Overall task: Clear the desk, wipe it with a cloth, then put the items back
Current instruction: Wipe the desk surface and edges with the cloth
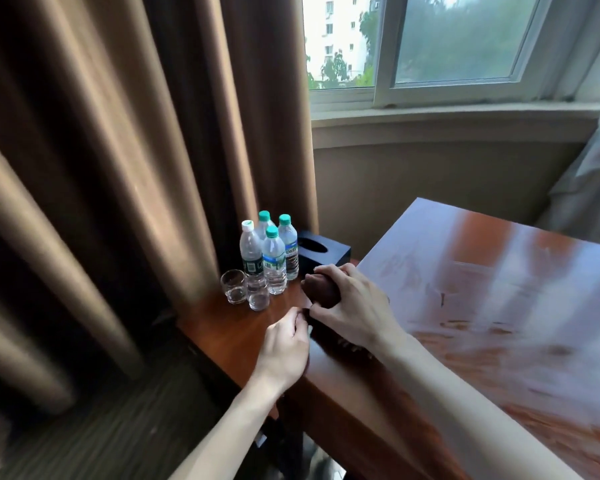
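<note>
The glossy wooden desk (499,289) fills the right side, its top streaked with damp marks. Beside it, on a lower wooden side table (229,327), stand several water bottles (274,261), two glasses (234,287) and a black tissue box (323,251). My right hand (354,306) grips a dark brown rounded object (323,292) at the desk's left edge; what it is stays unclear. My left hand (284,348) sits just below it, fingers curled towards a dark item under my right hand, and whether they pinch it is hidden.
Heavy brown curtains (118,168) hang at the left, right behind the side table. A window (447,46) with a sill lies beyond the desk. A pale curtain (589,188) drops at the far right. Dark carpet (101,427) covers the floor at lower left.
</note>
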The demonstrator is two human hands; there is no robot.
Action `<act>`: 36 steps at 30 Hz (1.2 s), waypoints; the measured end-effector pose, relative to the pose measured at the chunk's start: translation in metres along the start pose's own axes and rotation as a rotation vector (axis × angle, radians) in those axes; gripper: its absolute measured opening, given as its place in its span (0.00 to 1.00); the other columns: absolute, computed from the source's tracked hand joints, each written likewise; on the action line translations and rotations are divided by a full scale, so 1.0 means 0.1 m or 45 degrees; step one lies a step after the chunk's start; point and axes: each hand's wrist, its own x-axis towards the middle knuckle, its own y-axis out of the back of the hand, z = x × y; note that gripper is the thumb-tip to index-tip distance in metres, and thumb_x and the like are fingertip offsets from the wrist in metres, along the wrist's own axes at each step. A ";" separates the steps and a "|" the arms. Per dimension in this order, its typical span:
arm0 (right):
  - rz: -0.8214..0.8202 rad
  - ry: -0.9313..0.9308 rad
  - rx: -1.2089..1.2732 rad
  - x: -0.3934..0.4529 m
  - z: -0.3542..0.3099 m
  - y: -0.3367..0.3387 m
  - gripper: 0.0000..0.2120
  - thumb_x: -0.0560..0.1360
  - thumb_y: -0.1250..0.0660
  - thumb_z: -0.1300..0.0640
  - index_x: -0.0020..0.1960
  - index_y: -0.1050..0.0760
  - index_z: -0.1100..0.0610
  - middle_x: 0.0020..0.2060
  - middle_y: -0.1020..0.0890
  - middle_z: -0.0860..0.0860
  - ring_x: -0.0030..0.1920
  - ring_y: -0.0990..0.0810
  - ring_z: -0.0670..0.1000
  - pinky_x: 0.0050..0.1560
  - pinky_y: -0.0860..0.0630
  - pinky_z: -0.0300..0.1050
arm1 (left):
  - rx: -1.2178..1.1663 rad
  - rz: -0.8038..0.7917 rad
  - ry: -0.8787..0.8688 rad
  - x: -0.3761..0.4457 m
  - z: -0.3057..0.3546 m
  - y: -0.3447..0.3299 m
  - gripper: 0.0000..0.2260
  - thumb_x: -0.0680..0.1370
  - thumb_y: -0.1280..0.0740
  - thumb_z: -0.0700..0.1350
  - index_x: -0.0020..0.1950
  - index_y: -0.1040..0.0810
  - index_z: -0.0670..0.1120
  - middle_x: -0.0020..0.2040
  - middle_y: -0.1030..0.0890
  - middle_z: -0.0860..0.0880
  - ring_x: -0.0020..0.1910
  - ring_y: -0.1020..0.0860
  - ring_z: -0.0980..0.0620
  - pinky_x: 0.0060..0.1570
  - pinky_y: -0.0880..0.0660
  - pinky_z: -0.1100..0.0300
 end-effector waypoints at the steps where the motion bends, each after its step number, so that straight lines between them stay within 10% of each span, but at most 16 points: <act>1: -0.005 -0.006 0.005 -0.01 -0.01 0.01 0.28 0.69 0.29 0.39 0.69 0.28 0.38 0.57 0.23 0.44 0.57 0.20 0.50 0.45 0.32 0.42 | 0.028 -0.016 0.011 0.00 0.01 0.01 0.12 0.85 0.44 0.45 0.52 0.21 0.46 0.48 0.16 0.52 0.49 0.22 0.54 0.50 0.29 0.56; 17: -0.005 -0.080 0.022 -0.72 0.01 0.44 0.24 0.66 0.28 0.42 0.62 0.21 0.40 0.51 0.20 0.42 0.53 0.19 0.50 0.49 0.26 0.44 | 0.114 -0.085 -0.095 -0.08 0.08 0.07 0.18 0.81 0.48 0.52 0.52 0.21 0.47 0.51 0.17 0.43 0.52 0.21 0.40 0.54 0.25 0.47; 22: 0.422 -0.316 -0.250 0.07 0.32 0.90 0.20 0.69 0.28 0.47 0.61 0.21 0.41 0.56 0.22 0.46 0.55 0.20 0.55 0.49 0.28 0.47 | 0.130 -0.051 -0.083 -0.01 -0.03 0.01 0.17 0.83 0.48 0.51 0.52 0.21 0.46 0.50 0.16 0.44 0.52 0.20 0.41 0.52 0.25 0.48; 36: 0.227 -0.279 -0.102 -0.15 -0.02 0.06 0.16 0.72 0.33 0.41 0.59 0.21 0.40 0.51 0.21 0.47 0.54 0.19 0.55 0.46 0.31 0.45 | 0.018 -0.150 -0.022 -0.03 0.03 0.23 0.18 0.86 0.48 0.51 0.54 0.23 0.44 0.56 0.19 0.44 0.58 0.24 0.44 0.53 0.32 0.55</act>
